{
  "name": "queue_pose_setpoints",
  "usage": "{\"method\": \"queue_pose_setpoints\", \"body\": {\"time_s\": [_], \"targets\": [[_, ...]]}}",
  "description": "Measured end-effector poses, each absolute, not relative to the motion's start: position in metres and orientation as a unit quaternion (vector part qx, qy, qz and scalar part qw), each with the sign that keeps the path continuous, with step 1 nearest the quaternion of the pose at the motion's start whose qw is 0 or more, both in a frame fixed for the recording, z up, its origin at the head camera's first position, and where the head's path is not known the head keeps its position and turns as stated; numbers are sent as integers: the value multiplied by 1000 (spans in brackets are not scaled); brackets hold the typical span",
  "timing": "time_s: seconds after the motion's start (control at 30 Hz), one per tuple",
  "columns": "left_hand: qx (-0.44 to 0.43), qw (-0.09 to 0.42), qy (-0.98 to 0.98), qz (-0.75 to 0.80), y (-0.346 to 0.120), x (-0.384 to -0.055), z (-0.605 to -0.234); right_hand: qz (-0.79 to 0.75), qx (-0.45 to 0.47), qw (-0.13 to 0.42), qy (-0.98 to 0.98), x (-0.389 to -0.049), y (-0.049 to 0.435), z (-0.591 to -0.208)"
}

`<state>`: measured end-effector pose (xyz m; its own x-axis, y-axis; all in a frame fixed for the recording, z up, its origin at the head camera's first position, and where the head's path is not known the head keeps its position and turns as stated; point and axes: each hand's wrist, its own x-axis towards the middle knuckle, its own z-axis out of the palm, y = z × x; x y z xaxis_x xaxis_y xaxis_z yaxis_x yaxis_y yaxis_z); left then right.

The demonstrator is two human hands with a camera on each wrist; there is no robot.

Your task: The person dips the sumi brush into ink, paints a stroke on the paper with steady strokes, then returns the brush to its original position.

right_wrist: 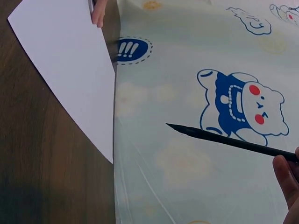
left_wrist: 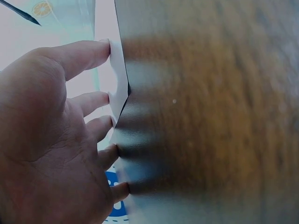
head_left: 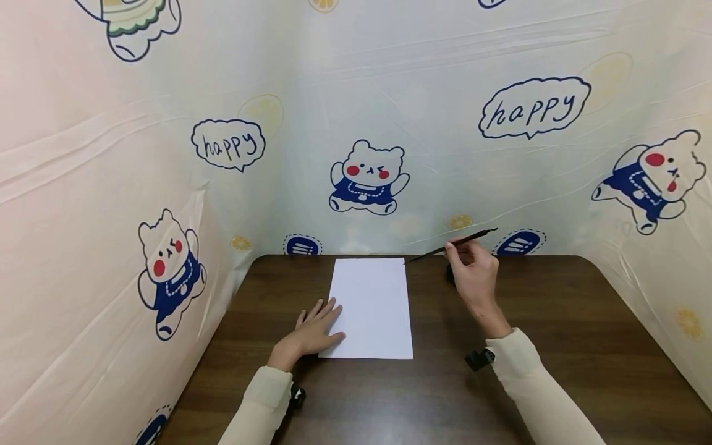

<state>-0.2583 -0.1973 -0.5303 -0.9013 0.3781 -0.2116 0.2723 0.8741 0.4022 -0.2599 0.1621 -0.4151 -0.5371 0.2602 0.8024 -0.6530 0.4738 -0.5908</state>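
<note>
A blank white sheet of paper (head_left: pixel 371 309) lies on the brown table. My left hand (head_left: pixel 314 330) rests with spread fingers on its lower left edge; the left wrist view shows the fingertips (left_wrist: pixel 103 49) touching down along the paper's border. Above the table, to the right of the sheet, my right hand (head_left: pixel 473 269) pinches a slim dark writing brush (head_left: pixel 431 252). The brush tilts, its pointed tip near the paper's upper right corner. In the right wrist view the dark tip of the brush (right_wrist: pixel 187 129) hangs in the air, apart from any surface.
A small black object (head_left: pixel 449 274) stands on the table beside the right hand, mostly hidden by it. The wooden table (head_left: pixel 556 346) ends at a patterned curtain (head_left: pixel 434 123) at the back and both sides. Dark wrist cameras (head_left: pixel 479 359) sit on both sleeves.
</note>
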Motion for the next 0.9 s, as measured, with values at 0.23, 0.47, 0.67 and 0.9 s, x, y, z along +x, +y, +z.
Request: {"method": "queue_pose_setpoints", "body": {"time_s": [0.23, 0.47, 0.67, 0.9], "targets": [[173, 146, 955, 194, -196, -257, -527, 489, 139, 459, -728, -276, 155, -431], [178, 146, 951, 206, -197, -256, -528, 498, 145, 432, -737, -283, 149, -440], [171, 144, 956, 191, -198, -257, -529, 506, 148, 420, -738, -286, 142, -442], [175, 140, 955, 194, -198, -259, -532, 506, 152, 408, -745, -289, 132, -444]]}}
